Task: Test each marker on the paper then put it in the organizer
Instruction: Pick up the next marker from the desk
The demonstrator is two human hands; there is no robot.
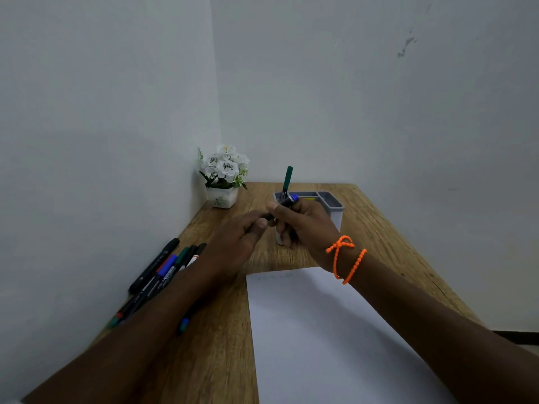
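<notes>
Item: slim black plastic marker with blue end [287,203], held above the wooden table's [221,330] far middle, before the grey plastic organizer [332,205]. My right hand [303,225] grips its barrel; my left hand [242,231] pinches its near end. I judge it light, rigid, smooth; best held mid-barrel.

Both hands [274,225] on blue-end marker [287,201]

Colours and patterns noted at the tabletop [221,345].

Tabletop: brown wood grain. Paper [320,339]: plain white, faint marks near its top edge. Organizer [332,204]: grey. Marker standing in organizer [288,177]: green. Marker in the right hand [303,225]: black barrel, blue end [287,201]. Loose markers [163,272]: black bodies with blue, green, red accents. Bracelet [345,258]: orange beads. Flowers [226,166]: white, green leaves, white pot.
</notes>
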